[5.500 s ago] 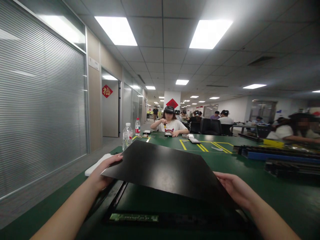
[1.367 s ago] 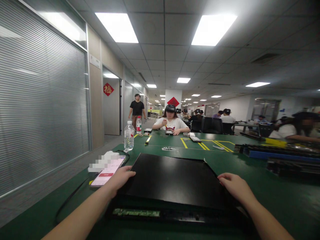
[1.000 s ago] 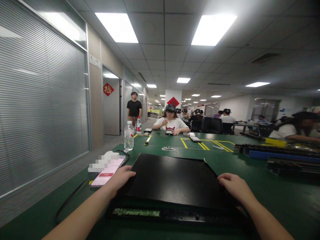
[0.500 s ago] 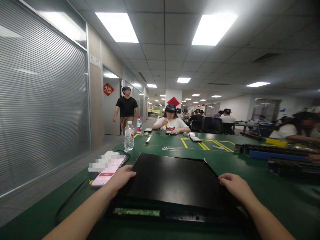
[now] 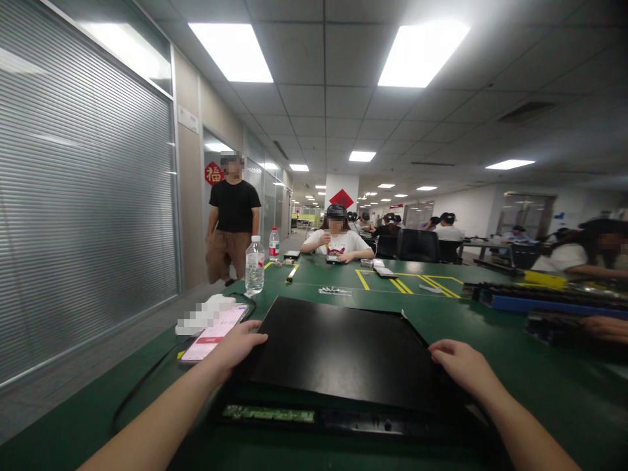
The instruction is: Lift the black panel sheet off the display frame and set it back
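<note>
Two side edges of a black panel [image 5: 333, 350] are pinched in nearly closed left hand [image 5: 241, 345] and right hand [image 5: 464, 365], over a dark frame [image 5: 363, 422] on the green table [image 5: 549, 386]. Alignment is apparently being done; level support at both sides is called for.

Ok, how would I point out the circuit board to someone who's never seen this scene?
On the green table, find the large black panel between the left hand and the right hand. Along its near side runs a dark strip. The circuit board sits in the left part of that strip, a narrow green bar set apart by its colour from the black around it.
</note>
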Available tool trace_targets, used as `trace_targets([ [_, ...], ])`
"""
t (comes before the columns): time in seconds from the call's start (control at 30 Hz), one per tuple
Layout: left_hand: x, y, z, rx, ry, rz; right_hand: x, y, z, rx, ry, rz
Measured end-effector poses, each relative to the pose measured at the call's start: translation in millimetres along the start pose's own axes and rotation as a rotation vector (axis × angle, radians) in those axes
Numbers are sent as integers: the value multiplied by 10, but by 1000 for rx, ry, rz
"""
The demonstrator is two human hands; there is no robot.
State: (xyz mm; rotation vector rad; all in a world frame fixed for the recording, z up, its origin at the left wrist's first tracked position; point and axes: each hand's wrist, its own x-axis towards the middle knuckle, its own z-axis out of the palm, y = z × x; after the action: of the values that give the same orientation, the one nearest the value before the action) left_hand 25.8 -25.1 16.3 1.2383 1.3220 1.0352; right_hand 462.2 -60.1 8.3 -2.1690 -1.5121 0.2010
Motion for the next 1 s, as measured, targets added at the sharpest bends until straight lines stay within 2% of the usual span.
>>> trace_targets([
  [0.3,94,-74,-63,12,-64,106,0,7,-7,20,15,0],
  [0.47,144,-121,-83,154,42,126,15,22,9,40,27,-4],
  [0.67,123,-146,-78,386,95,134,18,15,4,36,8,11],
  [1.0,155,-194,-83,470,96,171,-4,-32,-28,38,6,9],
])
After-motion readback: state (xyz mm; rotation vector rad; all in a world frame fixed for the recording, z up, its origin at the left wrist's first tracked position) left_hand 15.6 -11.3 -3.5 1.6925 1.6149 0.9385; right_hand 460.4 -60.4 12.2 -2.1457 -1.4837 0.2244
